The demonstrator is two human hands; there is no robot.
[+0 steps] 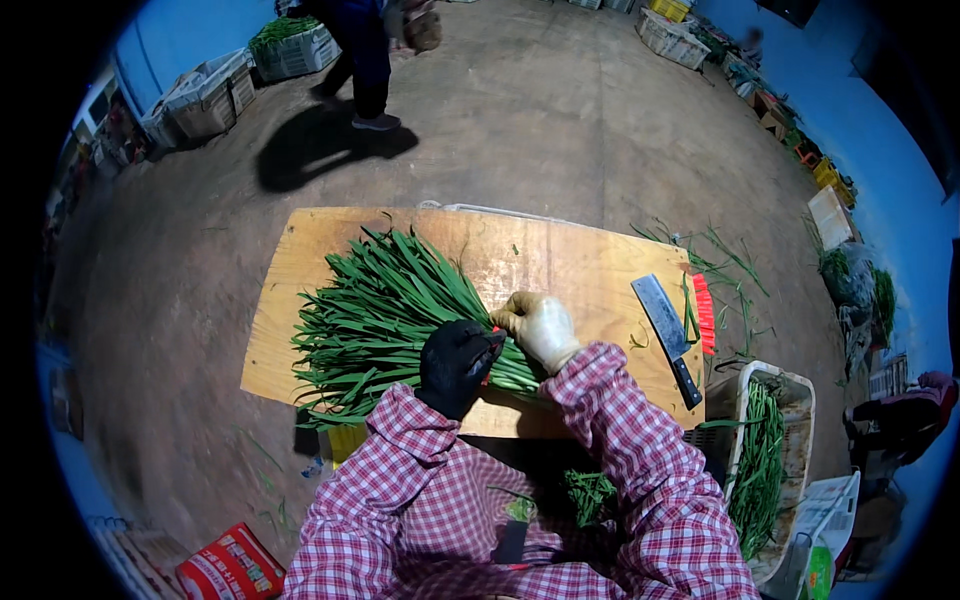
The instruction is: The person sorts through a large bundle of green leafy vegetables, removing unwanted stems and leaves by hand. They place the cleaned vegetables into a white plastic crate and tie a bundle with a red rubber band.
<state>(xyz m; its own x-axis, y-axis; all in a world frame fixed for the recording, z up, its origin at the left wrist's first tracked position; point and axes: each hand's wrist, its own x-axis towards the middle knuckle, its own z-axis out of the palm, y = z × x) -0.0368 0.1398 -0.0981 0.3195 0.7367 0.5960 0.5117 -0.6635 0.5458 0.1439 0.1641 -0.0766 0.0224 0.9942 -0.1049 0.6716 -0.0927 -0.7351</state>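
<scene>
A thick bunch of garlic chives (390,300) lies on a wooden board (570,255), its leaves fanned to the left and its pale stems to the right. My left hand (457,367), in a black glove, grips the bunch near the stem end. A red band (495,330) shows on the stems, partly hidden by my fingers. My right hand (541,326) wears a whitish, yellow-fingered glove and pinches the band at the upper side of the bunch. To its right, a cleaver (664,322) with a black handle rests on the board.
Red strips (703,313) hang at the board's right edge. A white crate (802,405) of greens stands at lower right. Cut leaves litter the floor (525,135). A person (364,60) walks beyond the board, near another crate (296,56). At lower left lies a red bag (232,566).
</scene>
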